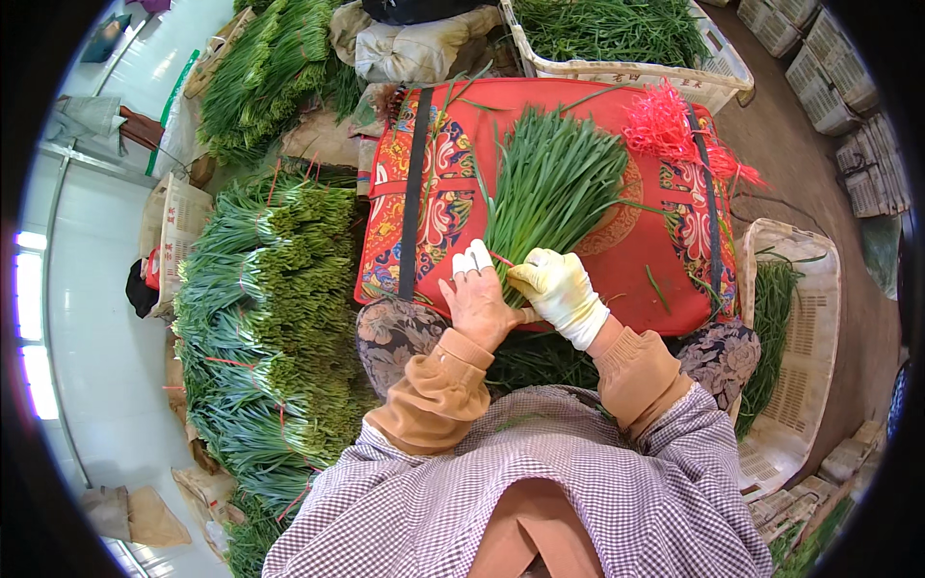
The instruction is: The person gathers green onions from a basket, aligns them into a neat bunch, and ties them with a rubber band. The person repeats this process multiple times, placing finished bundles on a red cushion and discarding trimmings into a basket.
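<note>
A bunch of garlic chives [553, 173] lies on a red patterned cushion [498, 97], leaf tips pointing away from me. My left hand [478, 296], with white coverings on some fingers, is wrapped around the lower stems. My right hand [567, 289], in a pale yellow glove, pinches a red plastic tie [501, 258] at the stems' right side. Part of the tie shows above the left fingers; the rest is hidden behind the hands. The stem ends are mostly covered by my hands.
Tied chive bunches [253, 303] are stacked at the left. Pink-red plastic strips [661, 126] lie on the cushion's far right. A white crate [802, 347] holding loose chives stands at the right. Another chive-filled crate [636, 72] is behind the cushion. Crates [831, 72] line the far right.
</note>
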Demonstrator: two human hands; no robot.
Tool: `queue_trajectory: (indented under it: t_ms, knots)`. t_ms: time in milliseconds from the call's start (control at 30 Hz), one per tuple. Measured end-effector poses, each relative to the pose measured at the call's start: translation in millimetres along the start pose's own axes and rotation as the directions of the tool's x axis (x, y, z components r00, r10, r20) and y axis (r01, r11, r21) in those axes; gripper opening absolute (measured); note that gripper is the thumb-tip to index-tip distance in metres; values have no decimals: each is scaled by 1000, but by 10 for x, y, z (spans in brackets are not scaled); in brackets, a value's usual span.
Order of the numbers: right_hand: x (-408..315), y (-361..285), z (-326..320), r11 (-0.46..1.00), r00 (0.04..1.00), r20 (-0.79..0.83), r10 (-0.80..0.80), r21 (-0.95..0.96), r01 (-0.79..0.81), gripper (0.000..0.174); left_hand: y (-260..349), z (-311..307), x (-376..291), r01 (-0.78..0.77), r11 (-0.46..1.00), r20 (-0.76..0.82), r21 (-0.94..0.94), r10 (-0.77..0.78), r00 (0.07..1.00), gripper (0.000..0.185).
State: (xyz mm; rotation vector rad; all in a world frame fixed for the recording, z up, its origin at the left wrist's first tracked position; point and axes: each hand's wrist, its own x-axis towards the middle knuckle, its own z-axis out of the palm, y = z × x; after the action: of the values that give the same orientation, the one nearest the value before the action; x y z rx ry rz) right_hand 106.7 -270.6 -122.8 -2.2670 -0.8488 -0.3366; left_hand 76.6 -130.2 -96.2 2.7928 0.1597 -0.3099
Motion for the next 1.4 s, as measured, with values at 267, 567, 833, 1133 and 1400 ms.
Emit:
queue_trajectory:
  t_ms: [267, 567, 833, 1133, 1400]
  knots:
    - [587, -214, 329, 874, 976, -128, 175, 476, -95, 8, -196, 329, 222, 160, 980, 37, 119, -166, 986, 96]
    - [42, -217, 183, 692, 867, -109, 486, 653, -307, 13, -230, 319, 310, 249, 963, 32, -101, -247, 968, 120]
    - [610, -131, 389, 114, 773, 452, 445, 828, -549, 4, -133, 284, 282, 196, 975, 5, 101, -197, 980, 88]
    - [-26, -314, -6, 450, 812, 112, 573, 785, -426, 5, -179, 455, 384, 212, 977, -83, 19, -210, 974, 112]
    - [-447, -149, 67, 364, 799, 162, 579, 826, -431, 4, -98, 367, 397, 265, 962, -17, 59, -265, 964, 105]
